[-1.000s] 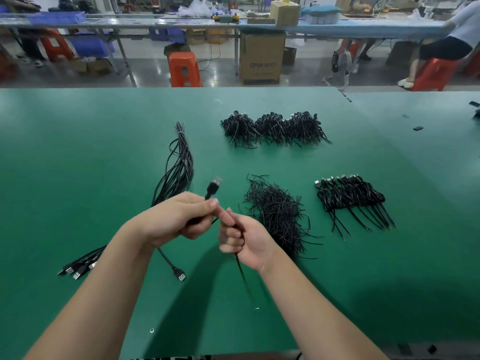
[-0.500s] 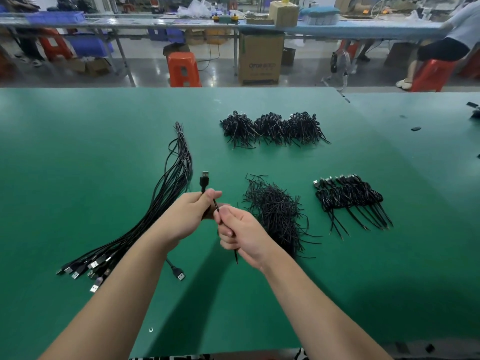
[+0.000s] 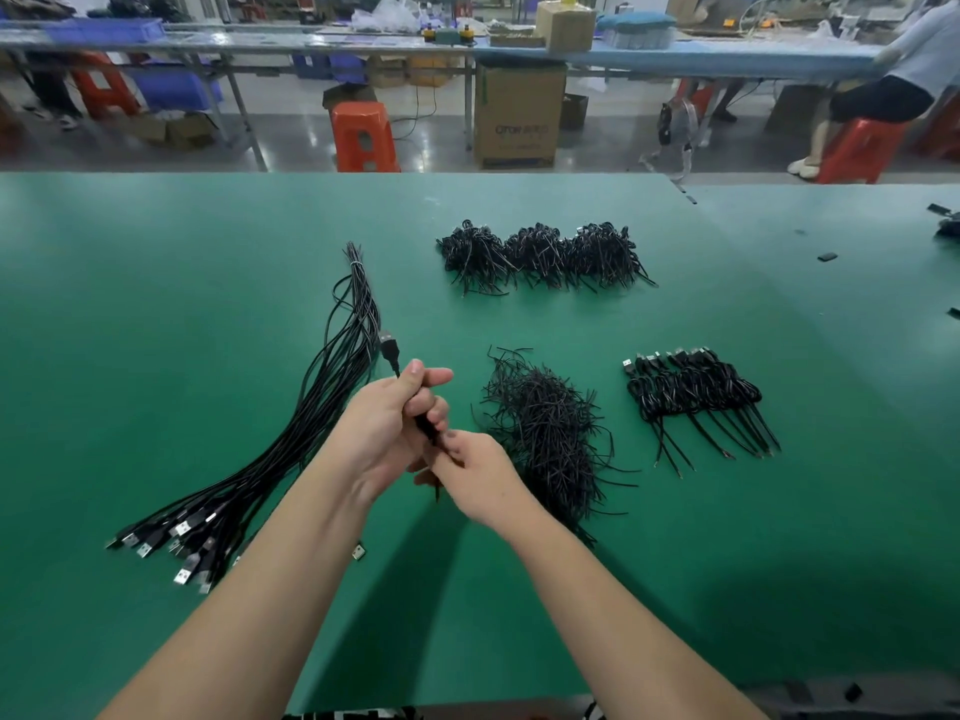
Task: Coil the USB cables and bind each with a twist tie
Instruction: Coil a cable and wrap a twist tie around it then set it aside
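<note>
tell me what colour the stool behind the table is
Orange-red, with a cut-out in its side. The stool shows in the head view, beyond the green table.

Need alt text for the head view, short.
Over a green table, the left hand grips a coiled black USB cable while the right hand pinches something thin against it. Loose cables, twist ties and bound cables lie around.

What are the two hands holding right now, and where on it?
The left hand grips one black USB cable just below its plug. The right hand pinches the same cable lower down, a short end poking out beneath the fingers.
</note>
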Demonstrator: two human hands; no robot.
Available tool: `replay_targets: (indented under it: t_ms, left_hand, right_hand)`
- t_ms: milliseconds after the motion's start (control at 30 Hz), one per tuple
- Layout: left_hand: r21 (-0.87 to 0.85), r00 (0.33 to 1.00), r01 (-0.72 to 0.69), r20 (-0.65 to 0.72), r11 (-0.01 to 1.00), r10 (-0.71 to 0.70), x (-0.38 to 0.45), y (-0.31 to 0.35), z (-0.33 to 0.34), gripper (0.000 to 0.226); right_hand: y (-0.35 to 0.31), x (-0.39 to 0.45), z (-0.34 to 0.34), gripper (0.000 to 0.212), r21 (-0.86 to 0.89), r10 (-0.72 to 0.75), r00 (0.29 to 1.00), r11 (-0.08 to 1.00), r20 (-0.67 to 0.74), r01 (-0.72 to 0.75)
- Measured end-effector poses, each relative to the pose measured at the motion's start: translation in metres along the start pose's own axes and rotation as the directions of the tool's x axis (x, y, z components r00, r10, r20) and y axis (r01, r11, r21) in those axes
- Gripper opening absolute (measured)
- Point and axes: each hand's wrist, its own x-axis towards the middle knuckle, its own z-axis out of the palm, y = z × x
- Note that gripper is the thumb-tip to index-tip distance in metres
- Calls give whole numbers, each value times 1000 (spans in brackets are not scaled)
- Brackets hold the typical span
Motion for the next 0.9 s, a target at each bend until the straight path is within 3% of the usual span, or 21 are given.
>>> replay_targets:
  t_ms: [100, 200, 400, 600, 900]
  left_hand:
    - [23, 1000, 27, 11, 999, -27, -1, 0, -4, 30]
    - [69, 997, 59, 40, 996, -62, -5, 1, -5, 30]
    - [217, 968, 147, 171, 965, -186, -13, 12, -10, 33]
    - [261, 959, 177, 171, 949, -226, -13, 13, -12, 36]
    - [385, 943, 219, 152, 896, -295, -19, 17, -11, 39]
  right_hand:
    - [-2, -1, -2, 23, 304, 8, 991, 951, 132, -48]
    - [-3, -1, -3, 35, 432, -22, 992, 901, 126, -35]
    - [1, -1, 2, 30, 504, -23, 992, 863, 124, -43]
    - [2, 0, 8, 32, 497, -3, 1000, 868, -6, 5]
    - [14, -1, 17, 43, 521, 32, 999, 853, -29, -12]
